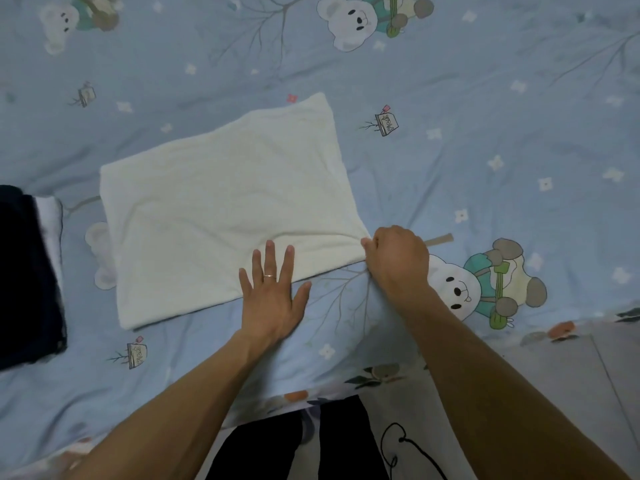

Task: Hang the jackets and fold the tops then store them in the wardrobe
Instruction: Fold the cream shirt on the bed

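The white top [225,209] lies folded into a flat rectangle on the bed [485,98], near its front edge and turned at a slant. The left hand [273,292] lies flat with fingers spread, fingertips on the top's near edge and palm on the sheet, probably to pin the fabric so it does not slide. The right hand [398,261] has its fingers curled and pinches the top's near right corner, likely to square that corner or to start another fold toward the left.

A dark pile [27,275] of clothes, with something white beside it, sits at the left edge of the bed, apart from the top. The person's dark legs [298,441] stand against the bed's front, with a black cord [408,445] on the floor beside them. No wardrobe is in view. Nothing lies on the top or blocks a fold.
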A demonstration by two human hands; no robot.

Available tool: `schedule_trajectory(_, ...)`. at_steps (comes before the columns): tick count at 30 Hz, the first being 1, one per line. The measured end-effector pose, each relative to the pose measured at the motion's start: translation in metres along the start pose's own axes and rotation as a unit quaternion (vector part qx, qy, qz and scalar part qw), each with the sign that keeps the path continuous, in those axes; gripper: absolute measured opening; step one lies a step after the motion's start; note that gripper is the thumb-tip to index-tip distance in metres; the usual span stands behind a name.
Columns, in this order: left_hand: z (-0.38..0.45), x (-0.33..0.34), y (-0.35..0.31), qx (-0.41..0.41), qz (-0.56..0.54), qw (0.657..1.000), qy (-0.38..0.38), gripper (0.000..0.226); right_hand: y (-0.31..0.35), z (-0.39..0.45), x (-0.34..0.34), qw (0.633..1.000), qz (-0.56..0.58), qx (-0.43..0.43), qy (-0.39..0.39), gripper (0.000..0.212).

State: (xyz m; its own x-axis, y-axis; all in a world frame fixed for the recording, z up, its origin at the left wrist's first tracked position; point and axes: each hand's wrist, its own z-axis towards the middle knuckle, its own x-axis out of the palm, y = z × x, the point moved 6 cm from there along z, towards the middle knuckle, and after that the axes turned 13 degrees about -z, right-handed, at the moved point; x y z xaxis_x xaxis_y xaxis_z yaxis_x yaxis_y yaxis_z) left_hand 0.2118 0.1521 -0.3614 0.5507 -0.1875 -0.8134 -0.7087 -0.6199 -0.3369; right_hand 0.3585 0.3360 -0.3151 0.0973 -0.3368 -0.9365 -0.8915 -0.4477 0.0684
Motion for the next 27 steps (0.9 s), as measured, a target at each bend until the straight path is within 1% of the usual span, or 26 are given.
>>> schedule_trajectory(2,-0.007,-0.007,-0.002,0.01,-0.029,1.0,0.006,0.07,0.009,-0.009,-0.007,0.999,0.04,0.011,-0.036,0.023)
schedule_trajectory(3,-0.012,-0.014,-0.001,0.017,-0.044,0.999,0.005,0.069,0.019,-0.014,-0.013,0.997,0.055,-0.007,-0.054,0.019)
schedule_trajectory(4,-0.019,-0.023,0.001,0.025,-0.058,0.998,-0.006,0.068,0.031,-0.02,-0.016,0.995,0.063,-0.041,-0.065,0.015)
schedule_trajectory(5,-0.024,-0.03,0.004,0.032,-0.066,0.997,-0.023,0.068,0.042,-0.025,-0.014,0.993,0.064,-0.08,-0.061,0.012)
schedule_trajectory(7,-0.036,-0.044,0.021,0.009,-0.071,0.995,-0.071,0.072,0.068,-0.035,-0.004,0.987,0.036,-0.157,-0.029,0.009)
schedule_trajectory(8,-0.037,-0.048,0.03,-0.008,-0.071,0.993,-0.092,0.075,0.075,-0.038,0.0,0.982,0.019,-0.185,-0.025,0.016)
schedule_trajectory(9,-0.046,-0.055,0.053,-0.04,-0.065,0.991,-0.112,0.077,0.095,-0.045,0.006,0.975,0.002,-0.219,-0.023,0.027)
schedule_trajectory(11,-0.048,-0.054,0.077,-0.076,-0.032,0.99,-0.115,0.083,0.105,-0.05,0.018,0.967,-0.047,-0.252,-0.011,0.058)
schedule_trajectory(12,-0.051,-0.053,0.098,-0.093,-0.018,0.989,-0.113,0.084,0.117,-0.052,0.033,0.96,-0.092,-0.263,0.008,0.07)
schedule_trajectory(13,-0.05,-0.051,0.112,-0.092,-0.012,0.989,-0.117,0.084,0.121,-0.053,0.045,0.958,-0.129,-0.251,0.038,0.074)
schedule_trajectory(14,-0.044,-0.05,0.126,-0.081,0.0,0.989,-0.127,0.084,0.127,-0.049,0.053,0.961,-0.146,-0.233,0.028,0.073)
schedule_trajectory(16,-0.034,-0.054,0.14,-0.067,0.02,0.987,-0.146,0.09,0.13,-0.046,0.06,0.963,-0.178,-0.203,-0.024,0.061)
schedule_trajectory(18,-0.025,-0.057,0.156,-0.063,0.005,0.983,-0.17,0.091,0.136,-0.036,0.07,0.956,-0.228,-0.186,-0.004,0.056)
schedule_trajectory(20,-0.025,-0.064,0.166,-0.055,-0.047,0.979,-0.192,0.08,0.138,-0.025,0.069,0.949,-0.252,-0.187,-0.007,0.058)
schedule_trajectory(21,-0.027,-0.071,0.171,-0.044,-0.075,0.977,-0.195,0.073,0.139,-0.019,0.071,0.946,-0.264,-0.189,0.009,0.056)
schedule_trajectory(22,-0.028,-0.079,0.173,-0.034,-0.088,0.978,-0.185,0.066,0.142,-0.016,0.062,0.948,-0.26,-0.186,0.015,0.049)
schedule_trajectory(24,-0.03,-0.093,0.175,-0.012,-0.071,0.991,-0.116,0.054,0.149,-0.017,0.032,0.957,-0.221,-0.187,-0.016,0.029)
schedule_trajectory(25,-0.036,-0.106,0.174,-0.005,-0.066,0.994,-0.088,0.047,0.154,-0.023,0.01,0.957,-0.215,-0.192,-0.01,0.025)
schedule_trajectory(26,-0.042,-0.121,0.171,-0.005,-0.058,0.996,-0.074,0.039,0.159,-0.03,-0.01,0.955,-0.224,-0.194,-0.009,0.025)
schedule_trajectory(27,-0.053,-0.143,0.167,-0.013,-0.069,0.994,-0.081,0.031,0.162,-0.039,-0.031,0.954,-0.238,-0.183,-0.006,0.026)
